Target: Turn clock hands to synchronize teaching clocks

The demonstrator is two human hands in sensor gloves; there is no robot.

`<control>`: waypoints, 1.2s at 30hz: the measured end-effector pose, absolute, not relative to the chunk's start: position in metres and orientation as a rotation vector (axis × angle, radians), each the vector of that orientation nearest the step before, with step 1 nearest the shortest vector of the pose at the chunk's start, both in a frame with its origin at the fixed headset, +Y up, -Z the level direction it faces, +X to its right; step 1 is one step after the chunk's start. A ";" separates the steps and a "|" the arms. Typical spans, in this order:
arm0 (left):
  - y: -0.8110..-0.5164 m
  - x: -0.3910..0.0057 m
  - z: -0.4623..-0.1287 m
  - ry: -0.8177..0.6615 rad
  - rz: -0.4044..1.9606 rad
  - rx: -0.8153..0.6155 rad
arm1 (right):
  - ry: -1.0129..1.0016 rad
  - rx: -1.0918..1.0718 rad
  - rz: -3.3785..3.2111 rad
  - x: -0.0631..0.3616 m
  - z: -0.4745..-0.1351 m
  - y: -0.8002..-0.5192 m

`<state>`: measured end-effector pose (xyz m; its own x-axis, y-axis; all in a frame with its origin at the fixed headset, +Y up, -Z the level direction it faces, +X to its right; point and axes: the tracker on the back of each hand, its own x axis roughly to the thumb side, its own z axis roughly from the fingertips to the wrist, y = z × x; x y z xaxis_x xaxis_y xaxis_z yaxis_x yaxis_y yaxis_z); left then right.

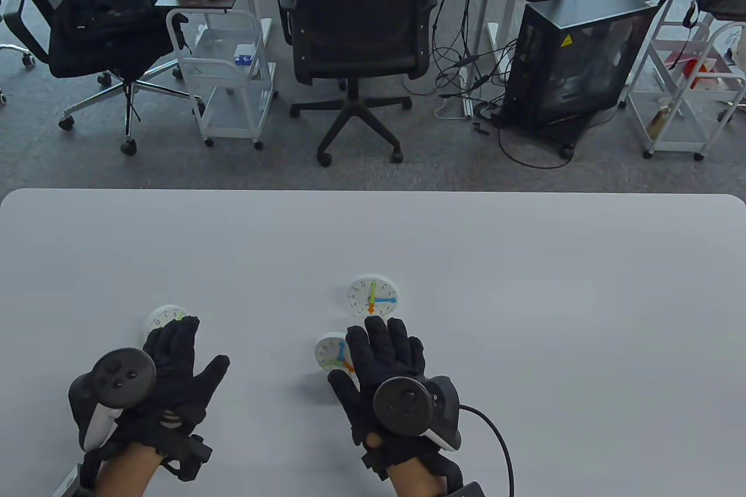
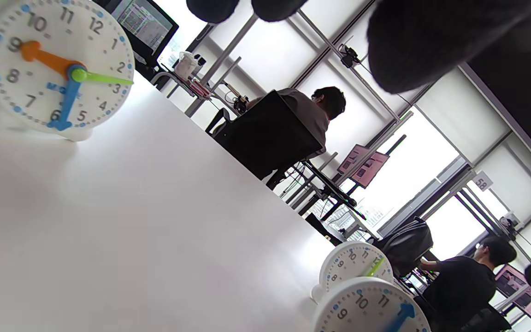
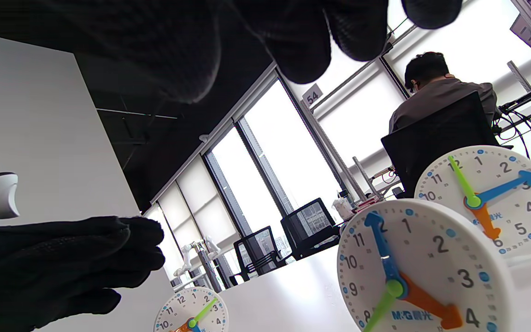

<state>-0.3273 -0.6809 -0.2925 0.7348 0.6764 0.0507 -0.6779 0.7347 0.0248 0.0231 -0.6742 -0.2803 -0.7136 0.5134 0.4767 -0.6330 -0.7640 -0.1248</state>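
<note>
Three white teaching clocks stand on the white table (image 1: 524,299). The far clock (image 1: 373,297) has green at 12, blue at 3, orange at 6; it also shows in the right wrist view (image 3: 482,198). The near clock (image 1: 330,350) (image 3: 422,272) has blue near 12, orange at 4, green near 7. The left clock (image 1: 163,318) (image 2: 53,64) has orange at 9, blue at 6, green near 3. My left hand (image 1: 175,357) hovers open, its fingers over the left clock. My right hand (image 1: 387,357) hovers open, partly covering the near clock. Neither hand touches a clock.
The table's far edge (image 1: 373,191) runs across the middle of the table view. Beyond it are office chairs (image 1: 355,13), a wire cart (image 1: 224,83) and a black computer case (image 1: 571,60). A cable (image 1: 495,439) trails from my right wrist tracker.
</note>
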 end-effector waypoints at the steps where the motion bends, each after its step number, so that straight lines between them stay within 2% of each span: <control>1: -0.681 -0.331 -0.294 -0.020 0.739 0.043 | -0.372 0.558 2.412 0.024 -0.280 -0.674; 10: -0.688 -0.361 -0.305 0.137 0.727 0.061 | -0.369 0.553 2.408 0.025 -0.280 -0.674; 18: -0.705 -0.386 -0.318 0.256 0.765 0.005 | -0.359 0.542 2.404 0.027 -0.282 -0.675; 36: -0.739 -0.415 -0.335 0.406 0.841 -0.049 | -0.342 0.542 2.398 0.027 -0.282 -0.675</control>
